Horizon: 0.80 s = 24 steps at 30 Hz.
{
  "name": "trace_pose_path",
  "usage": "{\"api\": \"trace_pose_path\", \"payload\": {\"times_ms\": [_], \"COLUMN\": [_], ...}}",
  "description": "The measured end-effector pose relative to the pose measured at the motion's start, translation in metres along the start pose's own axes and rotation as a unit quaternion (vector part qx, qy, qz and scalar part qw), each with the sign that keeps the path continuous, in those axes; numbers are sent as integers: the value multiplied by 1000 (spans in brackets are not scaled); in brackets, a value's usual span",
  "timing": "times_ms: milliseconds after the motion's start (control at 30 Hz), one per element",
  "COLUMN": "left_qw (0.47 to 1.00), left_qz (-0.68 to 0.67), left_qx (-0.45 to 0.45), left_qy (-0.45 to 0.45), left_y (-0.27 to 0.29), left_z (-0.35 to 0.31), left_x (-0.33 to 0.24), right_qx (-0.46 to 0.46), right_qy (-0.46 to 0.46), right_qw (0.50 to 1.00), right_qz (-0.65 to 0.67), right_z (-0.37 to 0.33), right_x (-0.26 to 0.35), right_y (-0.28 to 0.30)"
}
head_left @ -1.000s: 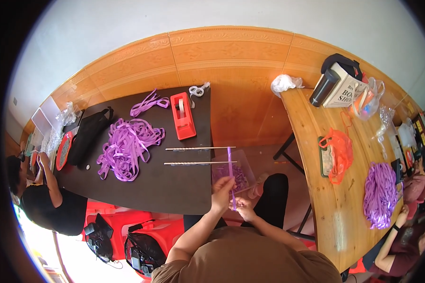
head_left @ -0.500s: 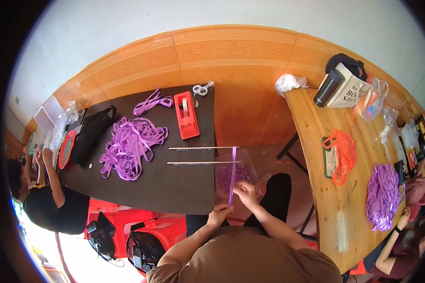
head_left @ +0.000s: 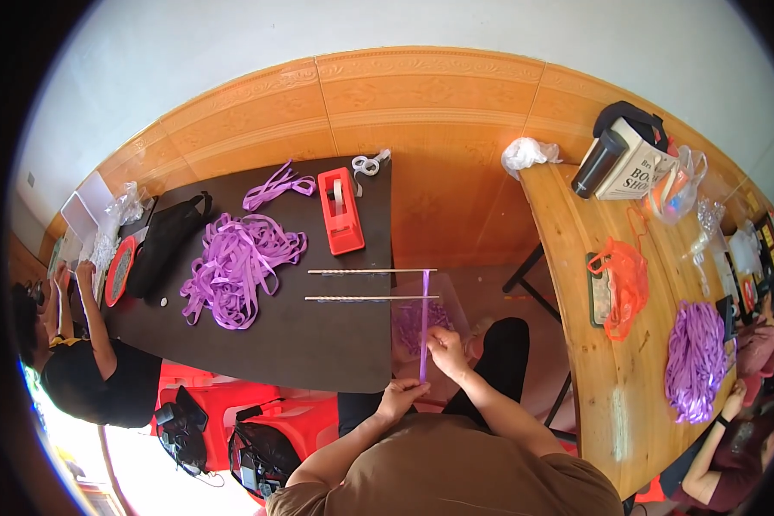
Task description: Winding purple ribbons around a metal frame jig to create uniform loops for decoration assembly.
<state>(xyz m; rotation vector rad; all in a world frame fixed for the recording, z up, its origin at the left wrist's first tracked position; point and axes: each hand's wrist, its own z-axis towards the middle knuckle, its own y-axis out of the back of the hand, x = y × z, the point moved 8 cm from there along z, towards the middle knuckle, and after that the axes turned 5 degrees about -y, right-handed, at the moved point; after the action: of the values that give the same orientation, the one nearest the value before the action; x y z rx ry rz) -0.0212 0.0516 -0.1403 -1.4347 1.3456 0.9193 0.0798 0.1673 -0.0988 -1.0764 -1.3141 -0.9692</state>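
A narrow purple ribbon [head_left: 425, 322] runs straight from the ends of two thin metal rods toward my body, over the table's right edge. My left hand [head_left: 402, 398] pinches its near end, low in front of me. Higher up, my right hand [head_left: 446, 351] is closed at the ribbon's right side, fingertips on it. The far rod [head_left: 361, 271] and the near rod [head_left: 361, 298], both with twisted left parts, lie side by side on the dark table [head_left: 318, 353], their right ends jutting past its edge. Below them, partly hidden, a clear bin [head_left: 457, 301] holds purple ribbon pieces.
Left on the dark table lie a heap of purple ribbon [head_left: 236, 271], a red tape dispenser [head_left: 341, 211], scissors [head_left: 367, 164] and a black bag [head_left: 170, 245]. A wooden table [head_left: 568, 249] at right bears an orange plastic bag [head_left: 626, 288] and a ribbon bundle [head_left: 697, 361]. People sit at both sides.
My left hand has shifted slightly toward me and right, its pinch still at the ribbon's near end. The right hand has barely moved. The rods lie as before.
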Motion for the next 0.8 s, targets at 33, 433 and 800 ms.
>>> {"api": "trace_pose_path", "payload": {"times_ms": [33,433,800], "left_qw": [1000,1000,996], "left_qz": [1,-19,18], "left_qx": [2,-18,-75], "left_qy": [0,9,-55], "left_y": [-1,5,5], "left_z": [0,13,48], "left_x": [-3,-4,-22], "right_qx": [-9,28,81], "right_qy": [16,-89,-75], "right_qw": [1000,995,994], "right_qz": [-8,27,-28], "right_z": [-6,-44,-50], "right_x": [-12,-92,-109], "right_y": [0,-7,-8]}}
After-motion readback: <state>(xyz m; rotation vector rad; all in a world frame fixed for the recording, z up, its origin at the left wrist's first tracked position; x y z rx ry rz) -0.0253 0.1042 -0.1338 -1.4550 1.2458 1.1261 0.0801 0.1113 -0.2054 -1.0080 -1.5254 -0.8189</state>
